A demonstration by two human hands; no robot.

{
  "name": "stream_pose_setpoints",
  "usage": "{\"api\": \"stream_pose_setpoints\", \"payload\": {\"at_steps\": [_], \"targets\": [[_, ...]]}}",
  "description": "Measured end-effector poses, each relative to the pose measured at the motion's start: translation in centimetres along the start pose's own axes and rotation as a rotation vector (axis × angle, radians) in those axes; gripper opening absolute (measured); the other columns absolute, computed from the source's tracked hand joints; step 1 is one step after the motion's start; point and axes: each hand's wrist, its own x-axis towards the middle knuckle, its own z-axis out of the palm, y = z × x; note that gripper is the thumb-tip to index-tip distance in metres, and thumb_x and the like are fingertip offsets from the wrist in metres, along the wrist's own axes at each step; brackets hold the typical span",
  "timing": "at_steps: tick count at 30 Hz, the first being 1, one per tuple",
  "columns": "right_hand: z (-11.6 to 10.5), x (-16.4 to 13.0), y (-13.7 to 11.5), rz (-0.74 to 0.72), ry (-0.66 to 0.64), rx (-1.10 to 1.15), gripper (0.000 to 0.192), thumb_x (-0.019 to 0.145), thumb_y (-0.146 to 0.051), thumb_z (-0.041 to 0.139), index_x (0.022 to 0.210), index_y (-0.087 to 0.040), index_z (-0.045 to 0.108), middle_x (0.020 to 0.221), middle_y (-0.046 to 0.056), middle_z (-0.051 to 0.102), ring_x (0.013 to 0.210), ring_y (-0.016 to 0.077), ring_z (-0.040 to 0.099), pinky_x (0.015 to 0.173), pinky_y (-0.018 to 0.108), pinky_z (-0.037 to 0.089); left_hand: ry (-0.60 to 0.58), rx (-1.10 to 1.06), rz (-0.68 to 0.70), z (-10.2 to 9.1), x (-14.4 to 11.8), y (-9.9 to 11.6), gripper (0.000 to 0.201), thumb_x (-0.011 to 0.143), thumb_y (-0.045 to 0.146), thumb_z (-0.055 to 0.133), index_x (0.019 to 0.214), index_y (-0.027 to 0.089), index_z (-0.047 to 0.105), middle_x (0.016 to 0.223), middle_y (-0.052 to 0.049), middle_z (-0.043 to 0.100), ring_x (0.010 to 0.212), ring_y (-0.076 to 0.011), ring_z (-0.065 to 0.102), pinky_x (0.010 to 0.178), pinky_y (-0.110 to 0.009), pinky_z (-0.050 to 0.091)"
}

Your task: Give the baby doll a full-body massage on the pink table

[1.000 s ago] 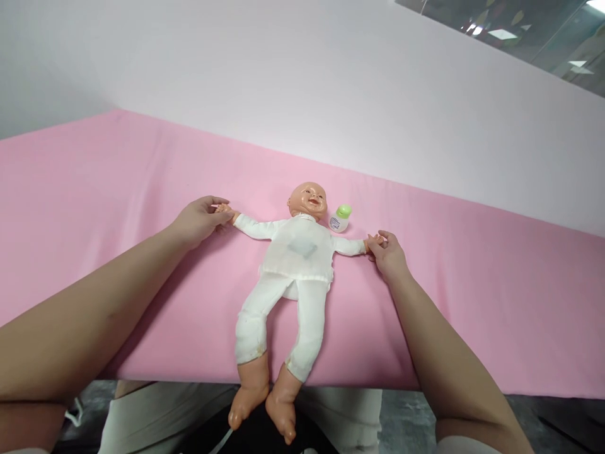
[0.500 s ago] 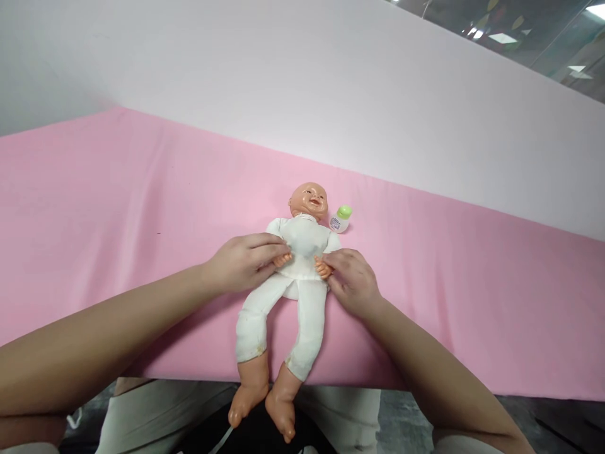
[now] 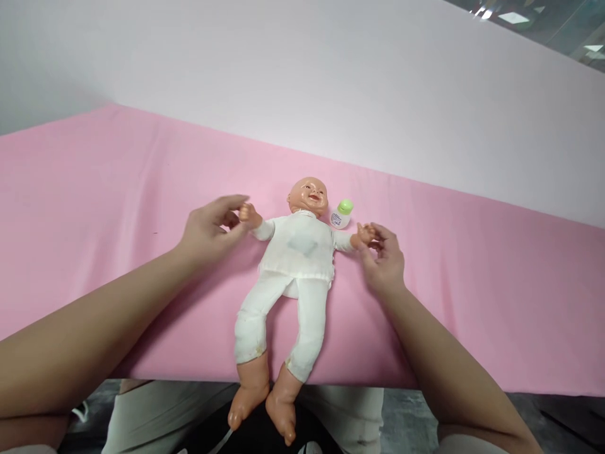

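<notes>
Head view: both hands' fingers pinch the doll's [image 3: 297,252] wrists on a pink sheet [image 3: 94,189] below a white wall [image 3: 283,75].

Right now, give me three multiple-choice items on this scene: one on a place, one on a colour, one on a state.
1. Where is the small bottle?
A. beside the doll's head
B. at the doll's feet
C. in the left hand

2. What colour is the bottle's cap?
A. red
B. green
C. black

3. How does the doll lie?
A. face down
B. sitting upright
C. on its back, arms held out

Answers: 1 A, it stands by the head; 2 B, the cap is green; 3 C, left hand and right hand each hold a doll hand.
</notes>
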Motion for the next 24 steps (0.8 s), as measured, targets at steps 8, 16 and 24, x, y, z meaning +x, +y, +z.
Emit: {"api": "stream_pose_setpoints", "payload": {"at_steps": [8,16,24], "targets": [[-1.8,3.9,6.4,0.689,-0.030,0.255,0.051,0.084,-0.045,0.084,0.123,-0.025,0.059,0.102,0.003,0.076,0.086,0.0197,0.078,0.074,0.035,0.072,-0.047,-0.031,-0.713,-1.7,4.1,-5.6,0.059,0.087,0.032,0.073,0.142,0.013,0.063,0.071,0.003,0.068,0.054,-0.0123,0.059,0.052,-0.024,0.045],[-1.1,3.1,5.0,0.458,0.029,0.238,0.071,0.087,-0.050,0.081,0.145,-0.025,0.048,0.129,0.010,0.074,0.102,0.0231,0.079,0.088,0.041,0.071,-0.002,-0.255,-0.537,-0.9,3.4,-5.2,0.065,0.074,0.035,0.083,0.135,0.020,0.065,0.093,-0.005,0.077,0.066,-0.0167,0.067,0.062,-0.032,0.056],[1.3,-0.9,-2.4,-0.399,-0.191,-0.187,0.041,0.095,-0.023,0.070,0.135,-0.030,0.066,0.122,0.008,0.079,0.106,0.0284,0.076,0.098,0.053,0.065,-0.108,0.063,0.273,1.9,-1.9,2.0,0.027,0.090,0.033,0.073,0.115,0.025,0.078,0.106,-0.005,0.081,0.083,-0.0187,0.075,0.080,-0.033,0.064]]}}
